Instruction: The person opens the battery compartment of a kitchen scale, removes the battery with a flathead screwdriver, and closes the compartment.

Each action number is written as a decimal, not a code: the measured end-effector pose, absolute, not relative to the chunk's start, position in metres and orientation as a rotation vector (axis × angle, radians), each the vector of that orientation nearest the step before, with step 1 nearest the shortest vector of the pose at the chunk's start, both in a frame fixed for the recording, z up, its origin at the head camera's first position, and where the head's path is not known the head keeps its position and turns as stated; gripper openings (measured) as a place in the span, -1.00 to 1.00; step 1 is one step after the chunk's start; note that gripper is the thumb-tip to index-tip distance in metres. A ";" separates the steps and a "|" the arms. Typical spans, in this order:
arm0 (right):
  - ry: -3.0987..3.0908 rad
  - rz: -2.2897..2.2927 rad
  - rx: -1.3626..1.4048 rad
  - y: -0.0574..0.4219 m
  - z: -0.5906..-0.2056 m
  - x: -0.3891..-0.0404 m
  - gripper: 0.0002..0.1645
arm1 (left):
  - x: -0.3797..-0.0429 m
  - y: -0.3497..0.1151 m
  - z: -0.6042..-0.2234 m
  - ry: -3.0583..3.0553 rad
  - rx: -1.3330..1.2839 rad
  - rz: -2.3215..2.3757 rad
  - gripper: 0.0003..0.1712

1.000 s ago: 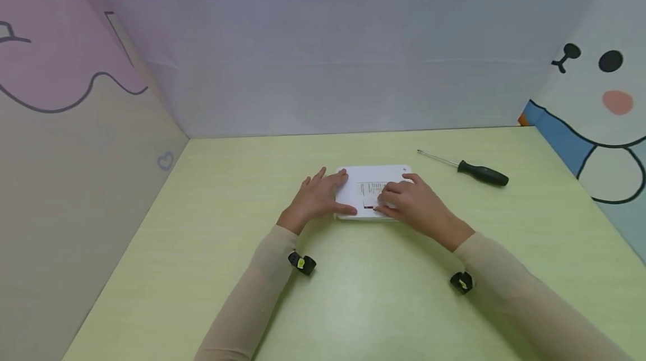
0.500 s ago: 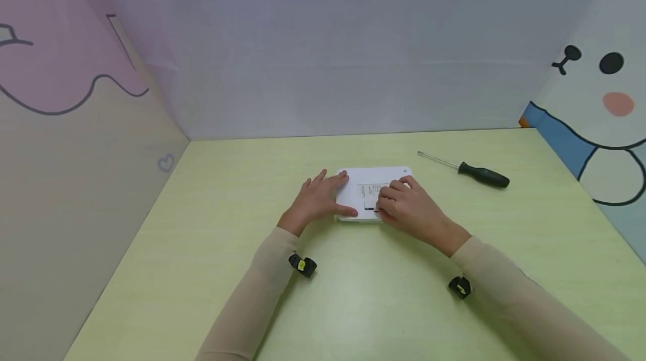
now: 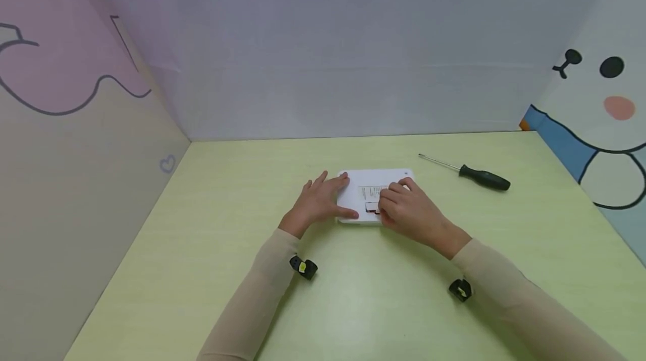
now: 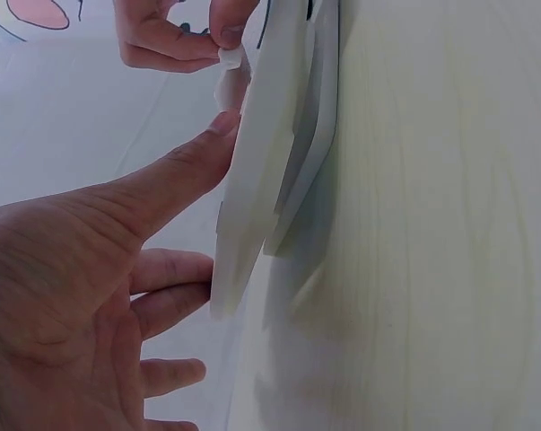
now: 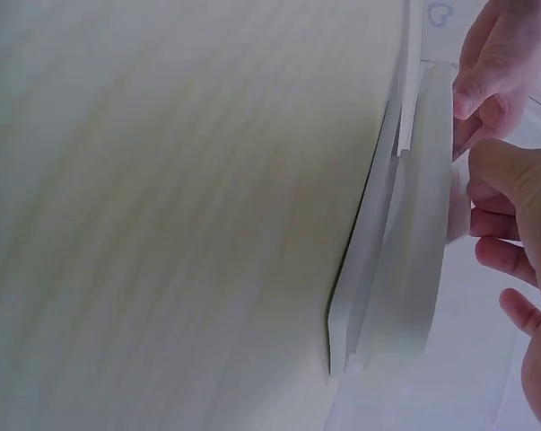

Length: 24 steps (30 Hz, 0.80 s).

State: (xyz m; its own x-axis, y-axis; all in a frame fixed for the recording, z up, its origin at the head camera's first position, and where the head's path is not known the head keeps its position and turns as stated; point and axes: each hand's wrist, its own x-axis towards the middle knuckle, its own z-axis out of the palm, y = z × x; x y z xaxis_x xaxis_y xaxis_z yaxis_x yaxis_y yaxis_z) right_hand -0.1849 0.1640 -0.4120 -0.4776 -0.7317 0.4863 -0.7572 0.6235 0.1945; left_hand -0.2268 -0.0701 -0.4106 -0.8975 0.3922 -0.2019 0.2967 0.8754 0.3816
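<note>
A flat white device (image 3: 349, 196) lies on the table with a printed label (image 3: 371, 191) facing up. Near its front edge is a small rectangular opening (image 3: 372, 208) with something dark and reddish inside. My left hand (image 3: 319, 200) rests on the device's left end, thumb and fingers spread and fairly straight. Over the right part is my right hand (image 3: 413, 208), its fingers curled. In the left wrist view that hand's thumb and fingertip pinch a small white cover (image 4: 231, 59), tilted up from the device's face. The right hand hides the rest of the opening.
To the right of the device lies a screwdriver (image 3: 484, 177) with a black handle, its shaft pointing to the back left. The light green table (image 3: 227, 193) is bounded by a pale back wall (image 3: 328, 47) and printed side panels.
My right hand has shifted slightly left and its fingers have curled in closer, by the opening. The left hand stays in place on the device. The screwdriver has not moved.
</note>
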 end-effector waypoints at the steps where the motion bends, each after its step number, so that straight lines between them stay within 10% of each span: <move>1: -2.317 0.056 1.163 0.165 -0.411 -0.184 -0.87 | -0.227 -0.070 -0.410 2.775 0.521 0.499 0.15; 24: -2.515 0.027 0.905 0.254 -0.408 -0.179 -0.85 | -0.223 -0.070 -0.407 2.783 0.537 0.510 0.15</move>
